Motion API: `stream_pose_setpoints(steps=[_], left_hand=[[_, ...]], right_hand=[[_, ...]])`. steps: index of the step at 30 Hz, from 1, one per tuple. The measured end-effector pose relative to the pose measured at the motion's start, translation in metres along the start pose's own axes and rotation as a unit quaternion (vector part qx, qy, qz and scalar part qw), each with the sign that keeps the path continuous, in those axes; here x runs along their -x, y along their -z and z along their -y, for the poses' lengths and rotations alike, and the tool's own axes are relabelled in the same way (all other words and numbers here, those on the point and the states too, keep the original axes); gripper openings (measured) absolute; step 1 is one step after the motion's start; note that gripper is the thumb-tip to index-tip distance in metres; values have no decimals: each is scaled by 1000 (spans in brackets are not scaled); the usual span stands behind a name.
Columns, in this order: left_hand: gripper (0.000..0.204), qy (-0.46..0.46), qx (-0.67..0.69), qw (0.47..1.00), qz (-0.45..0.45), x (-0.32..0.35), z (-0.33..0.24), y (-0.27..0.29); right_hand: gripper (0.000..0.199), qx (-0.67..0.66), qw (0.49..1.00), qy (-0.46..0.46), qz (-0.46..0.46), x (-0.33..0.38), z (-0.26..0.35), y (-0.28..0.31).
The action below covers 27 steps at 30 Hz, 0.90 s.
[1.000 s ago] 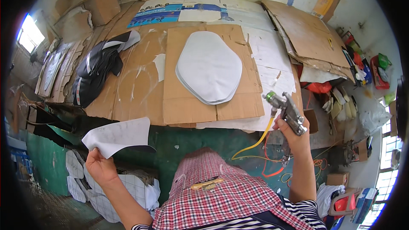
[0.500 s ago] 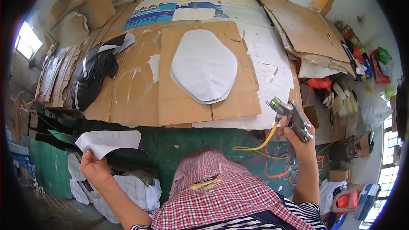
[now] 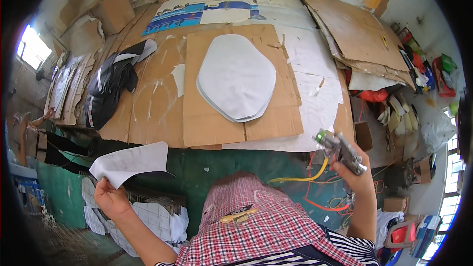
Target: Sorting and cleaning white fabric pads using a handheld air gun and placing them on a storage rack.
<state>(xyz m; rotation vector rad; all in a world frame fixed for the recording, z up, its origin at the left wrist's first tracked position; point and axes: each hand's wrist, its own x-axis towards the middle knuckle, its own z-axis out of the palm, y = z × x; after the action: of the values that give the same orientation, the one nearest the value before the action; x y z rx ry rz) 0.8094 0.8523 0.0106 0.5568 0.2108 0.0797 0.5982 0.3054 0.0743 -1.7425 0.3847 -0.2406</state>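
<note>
My left hand [image 3: 112,197] pinches the near left corner of a pale, flexible sheet [image 3: 135,163] with a dark underside. The sheet hangs in the air before the table's front edge, its far end curling up. On the right, my right hand [image 3: 351,167] is wrapped round a metal spray gun [image 3: 343,152] with a green ring near its nozzle. The nozzle points left, toward the table, and a yellow hose [image 3: 300,179] runs off from the gun. A stack of pale, rounded panels [image 3: 237,76] lies on a cardboard sheet [image 3: 212,130] at the table's middle.
Dark fabric pieces [image 3: 111,88] lie at the table's left. Stacked cardboard [image 3: 362,34] rises at the far right. An orange hose [image 3: 322,207] loops beside my right forearm. Pale cut sheets [image 3: 157,221] are piled below my left hand. Another person [image 3: 34,140] stands at the far left.
My right hand has shifted slightly right and down with the spray gun. The sheet in my left hand has risen a little at its far end. The person at the left has moved.
</note>
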Motion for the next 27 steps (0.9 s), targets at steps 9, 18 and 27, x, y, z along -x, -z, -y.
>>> stream_pose_setpoints(steps=[9, 18, 27], left_hand=[[37, -8, -6, 1000, -12, 7, -4, 15], [37, -100, -86, 977, -170, 63, -21, 36], [25, -128, 46, 969, -205, 162, -8, 107]], right_hand=[[47, -65, 998, 7, 3, -39, -1, -33], [14, 2, 994, -11, -105, -33, -11, -32], [30, 62, 987, 12, 151, 18, -5, -62]])
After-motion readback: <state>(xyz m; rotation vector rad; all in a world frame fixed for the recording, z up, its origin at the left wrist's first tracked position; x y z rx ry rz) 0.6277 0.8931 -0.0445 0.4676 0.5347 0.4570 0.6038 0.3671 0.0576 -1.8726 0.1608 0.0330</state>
